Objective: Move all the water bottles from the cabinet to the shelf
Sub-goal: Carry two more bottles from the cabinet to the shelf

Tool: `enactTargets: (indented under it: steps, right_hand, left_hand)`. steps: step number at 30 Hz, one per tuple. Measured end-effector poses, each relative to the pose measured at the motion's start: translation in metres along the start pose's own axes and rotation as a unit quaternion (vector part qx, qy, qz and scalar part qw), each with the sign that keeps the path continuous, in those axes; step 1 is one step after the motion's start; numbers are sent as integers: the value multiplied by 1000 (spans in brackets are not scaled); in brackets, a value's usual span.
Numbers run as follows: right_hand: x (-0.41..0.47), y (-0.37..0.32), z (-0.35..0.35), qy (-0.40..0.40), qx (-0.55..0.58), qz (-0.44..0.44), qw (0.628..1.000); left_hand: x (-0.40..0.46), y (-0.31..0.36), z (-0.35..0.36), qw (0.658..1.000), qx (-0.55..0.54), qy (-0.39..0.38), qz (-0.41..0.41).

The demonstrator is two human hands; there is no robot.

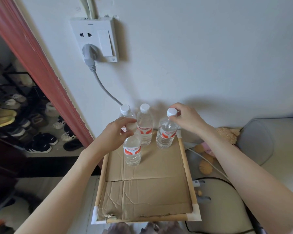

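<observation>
Several clear water bottles with white caps and red-orange labels stand on a cardboard-lined shelf [159, 179] with a wooden frame, against the white wall. My left hand [116, 134] grips the cap of the nearest bottle [132, 152], which stands on the cardboard. My right hand [186, 118] pinches the cap of the right bottle [166, 134] at the shelf's far right corner. Two more bottles stand at the back: one in the middle [144, 125] and one at the left [125, 111], partly hidden behind my left hand.
A wall socket with a grey plug [90, 55] and its cable hang above the bottles. A red door frame [41, 68] runs down the left, with a shoe rack [15, 112] beyond it. Plush toys [227, 134] and a white cable lie right of the shelf.
</observation>
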State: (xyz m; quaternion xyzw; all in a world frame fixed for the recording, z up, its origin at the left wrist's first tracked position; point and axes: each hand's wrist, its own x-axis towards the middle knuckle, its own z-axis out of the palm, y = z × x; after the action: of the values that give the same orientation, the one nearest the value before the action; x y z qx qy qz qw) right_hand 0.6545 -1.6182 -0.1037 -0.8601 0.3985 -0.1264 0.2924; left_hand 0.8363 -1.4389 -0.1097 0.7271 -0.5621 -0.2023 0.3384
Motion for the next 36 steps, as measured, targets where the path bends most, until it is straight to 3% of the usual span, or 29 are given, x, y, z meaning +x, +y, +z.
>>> enactTargets:
  steps: [10,19,25,32,36]
  right_hand:
    - [4,-5,8,26,-5,1,1000]
    - [12,-14,22,53,32,-22,998]
    - [-2,8,38,111,204,36,972]
    - [-22,53,98,-4,238,144,960]
    - [-24,59,126,3,259,178,949]
  left_hand:
    - [-5,-2,11,998,-32,57,0]
    - [-41,-28,52,971,-160,133,-118]
    - [-48,-38,79,954,-191,159,-168]
    - [-53,-55,111,921,-223,135,-289]
    - [-53,-55,112,917,-204,157,-304]
